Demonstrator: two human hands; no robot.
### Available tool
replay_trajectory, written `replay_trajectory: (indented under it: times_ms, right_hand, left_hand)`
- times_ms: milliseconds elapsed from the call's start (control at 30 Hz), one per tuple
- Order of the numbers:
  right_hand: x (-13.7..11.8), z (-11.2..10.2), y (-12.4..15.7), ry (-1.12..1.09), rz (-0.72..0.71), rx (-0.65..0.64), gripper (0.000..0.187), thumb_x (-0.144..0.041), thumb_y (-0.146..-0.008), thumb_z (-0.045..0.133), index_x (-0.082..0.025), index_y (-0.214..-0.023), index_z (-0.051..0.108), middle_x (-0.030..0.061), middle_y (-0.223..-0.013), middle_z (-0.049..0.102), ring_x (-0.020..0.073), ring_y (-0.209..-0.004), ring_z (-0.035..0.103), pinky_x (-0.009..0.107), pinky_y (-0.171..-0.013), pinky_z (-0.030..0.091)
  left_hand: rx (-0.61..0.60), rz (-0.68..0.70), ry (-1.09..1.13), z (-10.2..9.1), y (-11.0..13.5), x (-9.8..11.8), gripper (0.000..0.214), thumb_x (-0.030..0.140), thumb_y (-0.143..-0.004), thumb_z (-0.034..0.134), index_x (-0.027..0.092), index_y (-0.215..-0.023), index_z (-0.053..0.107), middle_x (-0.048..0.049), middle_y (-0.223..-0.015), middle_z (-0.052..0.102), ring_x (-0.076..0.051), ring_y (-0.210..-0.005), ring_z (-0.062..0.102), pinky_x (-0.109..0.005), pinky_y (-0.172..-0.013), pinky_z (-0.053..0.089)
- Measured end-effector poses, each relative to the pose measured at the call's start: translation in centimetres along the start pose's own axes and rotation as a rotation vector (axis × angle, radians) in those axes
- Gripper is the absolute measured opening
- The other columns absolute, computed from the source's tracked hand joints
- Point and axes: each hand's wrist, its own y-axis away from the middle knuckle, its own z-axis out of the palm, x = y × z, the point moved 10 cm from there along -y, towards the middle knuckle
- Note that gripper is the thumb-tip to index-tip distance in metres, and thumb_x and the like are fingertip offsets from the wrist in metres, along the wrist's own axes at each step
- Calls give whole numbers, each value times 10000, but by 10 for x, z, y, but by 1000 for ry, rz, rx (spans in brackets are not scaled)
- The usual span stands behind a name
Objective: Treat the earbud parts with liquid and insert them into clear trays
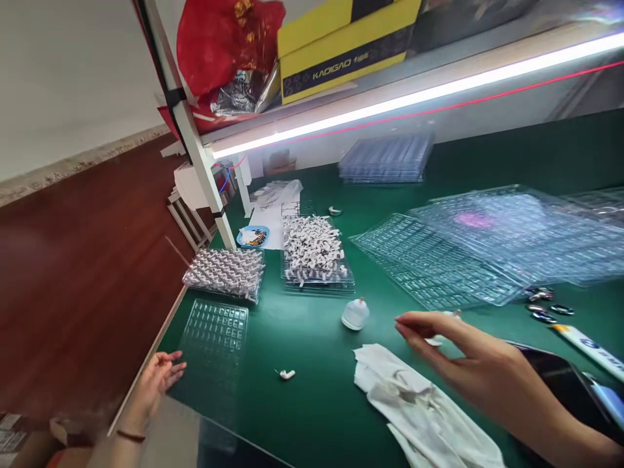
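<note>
My left hand (158, 380) is at the table's left edge, fingers apart and holding nothing, beside a clear plastic tray (217, 331) with small compartments. My right hand (472, 364) hovers over the right side with thumb and forefinger pinched; whatever may be between the tips is too small to make out. Below it lies a crumpled white cloth (419, 409). A small translucent squeeze bottle (355, 314) with an orange tip stands left of the right fingertips. Part of a similar orange-tipped item shows behind that hand. A small white curved piece (287, 375) rests alone between my hands.
A heap of white curved pieces (314, 250) fills a tray, left of which stands a filled tray (227, 273). Clear trays (439, 260) spread across the right, and others are stacked (385, 159) behind. A dark phone (560, 383) lies near my right wrist. A lit shelf overhangs.
</note>
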Motion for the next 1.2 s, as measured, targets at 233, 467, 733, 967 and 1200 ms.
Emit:
replay_trajectory:
  times_ms: [233,467,733,967,1200]
  right_hand:
    - [5,41,47,-22,66,-187,345,-496,-969,498,-176,-944,624,12,-795,653,110,-622,608,234,-538,509]
    - [-47,164,71,-85,-94,-586,244,-356,-962,568,-194,-1141,609,73,-1146,616,187,-988,619,381,-851,541]
    - [-80,236,43,-113,-251,-724,159,-302,-972,562,-160,-961,633,31,-951,644,130,-808,624,301,-731,547]
    - [-103,290,-8,-202,-455,-645,202,-308,-962,579,-177,-1107,630,72,-1174,623,201,-1050,613,424,-919,516]
    - [-104,288,-2,-179,-607,-613,191,-288,-963,577,-190,-1117,630,77,-1215,605,206,-1081,598,421,-920,520]
  left_hand:
    - [-111,313,-487,49,22,19,417,514,-746,713,300,-1102,681,-62,-1417,512,-343,-1392,353,-576,-1179,129]
    - [-389,435,-1101,73,27,-7,505,511,-932,481,415,-1423,410,-46,-1568,312,-331,-1452,246,-664,-1125,146]
    - [-502,403,-1140,49,37,-25,573,594,-909,470,451,-1448,339,-24,-1597,233,-327,-1470,190,-682,-1134,86]
    - [-498,464,-1176,46,42,-28,594,565,-917,476,431,-1468,299,-34,-1588,260,-322,-1453,246,-695,-1125,156]
    - [-462,557,-1178,51,43,-26,591,569,-900,507,450,-1449,323,-19,-1566,314,-331,-1419,324,-699,-1095,246]
